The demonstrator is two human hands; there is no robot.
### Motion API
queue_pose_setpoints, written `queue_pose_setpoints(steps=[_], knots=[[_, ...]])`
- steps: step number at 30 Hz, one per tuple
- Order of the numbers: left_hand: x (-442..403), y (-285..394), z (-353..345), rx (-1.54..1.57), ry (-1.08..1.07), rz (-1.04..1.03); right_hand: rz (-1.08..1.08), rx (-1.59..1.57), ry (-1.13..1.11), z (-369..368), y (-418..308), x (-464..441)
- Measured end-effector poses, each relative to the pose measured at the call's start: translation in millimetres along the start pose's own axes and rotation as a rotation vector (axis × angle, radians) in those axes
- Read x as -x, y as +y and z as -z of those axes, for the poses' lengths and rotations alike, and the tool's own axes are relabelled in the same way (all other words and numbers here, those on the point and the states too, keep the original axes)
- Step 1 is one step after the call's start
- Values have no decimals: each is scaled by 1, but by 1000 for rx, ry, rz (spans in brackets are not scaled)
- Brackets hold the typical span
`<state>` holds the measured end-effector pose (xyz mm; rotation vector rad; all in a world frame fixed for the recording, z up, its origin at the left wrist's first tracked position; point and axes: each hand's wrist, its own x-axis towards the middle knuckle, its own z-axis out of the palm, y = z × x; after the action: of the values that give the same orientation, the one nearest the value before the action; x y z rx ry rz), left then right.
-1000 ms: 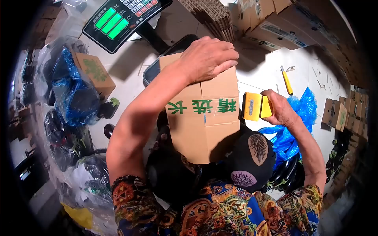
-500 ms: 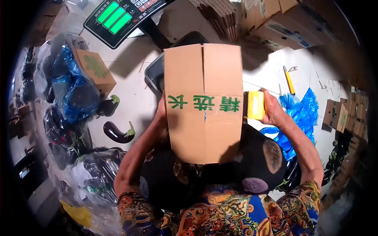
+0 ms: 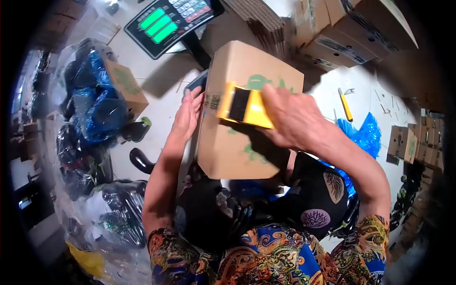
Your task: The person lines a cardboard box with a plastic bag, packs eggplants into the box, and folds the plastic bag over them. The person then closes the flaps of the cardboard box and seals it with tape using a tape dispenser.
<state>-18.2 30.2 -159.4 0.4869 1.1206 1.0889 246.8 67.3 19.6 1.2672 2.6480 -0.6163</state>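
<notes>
A brown cardboard carton (image 3: 221, 156) with green print stands tilted in front of my body, above my lap. My right hand (image 3: 298, 116) is closed around a yellow tape dispenser (image 3: 258, 108) with a black patch on it. The dispenser lies across the carton near its left edge, and a strip of tape seems to run at that edge. At the carton's left side is my left hand (image 3: 186, 116), fingers stretched out and lying along the side; its contact with the cardboard is hard to make out.
A scale display (image 3: 164, 26) with green screens stands at the back. Blue plastic bags (image 3: 95, 104), a small carton (image 3: 126, 88) and eggplants (image 3: 141, 160) lie to the left. A yellow cutter knife (image 3: 346, 105) and blue plastic (image 3: 365, 135) are right; stacked cartons (image 3: 342, 42) stand behind.
The carton has turned and tilted, so another face shows. My right hand has brought the tape dispenser leftward across it. My left hand's fingers have come into view at its left side.
</notes>
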Motion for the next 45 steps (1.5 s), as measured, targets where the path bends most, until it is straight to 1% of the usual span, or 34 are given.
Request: queue_pose_setpoints(steps=[1,2,3,5,6,8,11,12,13,15,16,17,19,20,21,24,25,26,27,29,30,34,37,40,41,42,45], knots=[[16,17,-6,-167,-52,-103,14,8,-30,1,-15,-17],[25,28,-16,-153,-103,-96,58,-7,7,-4,-28,-32],[33,34,-25,58,-174,-118,91,-4,27,-14,-39,-48],[44,55,-24,36,-31,-2,147,-59,40,-20,-51,-69],[45,44,-15,245,-175,-87,146,-39,37,-22,-56,-75],[35,24,6,253,-145,-55,128,2,16,-26,-59,-82],[24,-4,41,132,-133,-8,143,19,-11,-20,-63,-87],[31,11,31,29,-90,-5,142,31,-54,-14,-64,-88],[36,22,24,-73,-45,-6,157,35,-46,-15,-64,-88],[30,33,16,-444,-53,-208,182,49,-20,-16,-61,-85],[24,36,12,-626,-56,-304,148,31,-72,-13,-58,-82],[18,36,10,-807,-52,-400,138,42,-74,-12,-54,-78],[4,32,13,-826,-22,-346,114,54,-72,-11,-41,-65],[1,28,15,-862,50,-371,95,72,-116,-6,-35,-56],[-6,19,21,-815,88,-340,79,70,-110,-4,-26,-45],[2,27,13,-730,42,-275,33,51,-96,-1,8,-6],[-1,26,16,-779,63,-278,31,33,-98,-4,21,6],[-7,22,22,-825,88,-283,14,-38,-69,-13,36,18],[-10,19,26,-869,111,-282,-27,-45,-63,-20,52,30],[-7,19,24,-769,103,-241,18,-65,-3,-35,80,49],[-6,21,21,-722,99,-220,-11,-47,-20,-42,91,57],[9,38,0,-729,111,-201,-43,-128,5,-72,123,70],[18,51,-16,-1037,-51,-324,71,-236,110,-107,143,63],[24,31,-19,74,-41,105,160,-327,151,-142,152,41],[20,30,-18,79,-73,135,175,-361,164,-149,149,35],[17,32,-16,86,-103,167,126,-414,126,-151,146,33],[22,36,-25,154,-111,208,122,-379,183,-154,143,38]])
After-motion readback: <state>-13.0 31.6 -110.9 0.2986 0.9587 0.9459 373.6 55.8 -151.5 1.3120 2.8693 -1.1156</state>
